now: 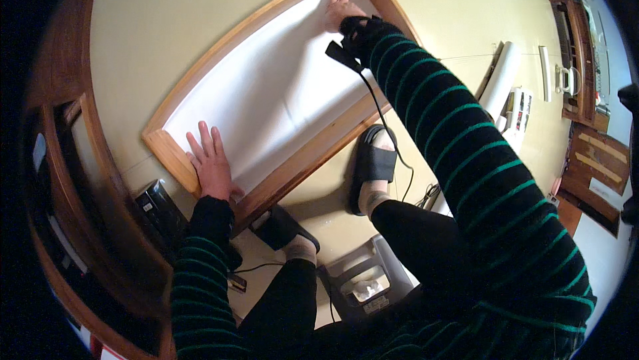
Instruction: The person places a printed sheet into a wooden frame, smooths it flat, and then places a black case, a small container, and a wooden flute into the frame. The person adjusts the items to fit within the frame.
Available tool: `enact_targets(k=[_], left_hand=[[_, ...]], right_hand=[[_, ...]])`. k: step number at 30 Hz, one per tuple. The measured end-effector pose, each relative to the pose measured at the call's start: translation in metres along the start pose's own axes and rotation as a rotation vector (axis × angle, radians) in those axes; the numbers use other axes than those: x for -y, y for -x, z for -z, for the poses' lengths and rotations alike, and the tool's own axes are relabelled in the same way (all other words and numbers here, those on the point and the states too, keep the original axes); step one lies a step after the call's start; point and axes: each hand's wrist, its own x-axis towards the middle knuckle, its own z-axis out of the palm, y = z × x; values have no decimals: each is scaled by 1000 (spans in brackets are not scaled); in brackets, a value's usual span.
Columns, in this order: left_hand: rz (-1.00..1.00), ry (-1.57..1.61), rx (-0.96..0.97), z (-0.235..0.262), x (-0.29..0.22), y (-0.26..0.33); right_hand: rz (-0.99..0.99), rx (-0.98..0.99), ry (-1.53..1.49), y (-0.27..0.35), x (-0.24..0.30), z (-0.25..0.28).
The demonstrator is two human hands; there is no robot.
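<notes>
A wooden drawer (223,47) lies on the floor in front of me, its bottom covered by a smooth white liner sheet (266,87). My left hand (214,170) rests at the near left corner, fingers spread over the white sheet beside the drawer's side wall. At the far right corner, my right hand (341,13) reaches inside with its fingers stretched out on the sheet; part of it is hidden by the dark cuff. Faint creases and shadows cross the sheet between the hands. A black cord (379,100) hangs from near my right wrist.
Wooden furniture (100,180) stands along the left, with a glossy black box (160,203) beside it. White rolls (502,77) lie on the floor to the right. Between my legs is a grey plastic stool (369,273). My sandalled feet flank the near side of the drawer.
</notes>
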Motion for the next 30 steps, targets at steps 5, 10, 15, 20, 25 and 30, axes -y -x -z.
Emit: enact_targets(k=[5, 10, 15, 20, 25, 30], left_hand=[[-37, 35, 162, 21, 5, 0], [-36, 52, 265, 34, 6, -4], [23, -84, -70, 20, 3, -3], [-30, 257, 206, 31, 8, 3], [-27, 222, 333, 60, 13, -2], [-22, 199, 356, 58, 13, -1]], right_hand=[[-44, -13, 20, 2, 7, 5], [33, -135, 96, 23, 44, -14], [-43, -236, -144, 32, 91, -43], [-53, -97, 30, 23, 97, -34], [-38, 132, 143, 31, 118, -19], [-61, 91, -118, 59, 151, -32]])
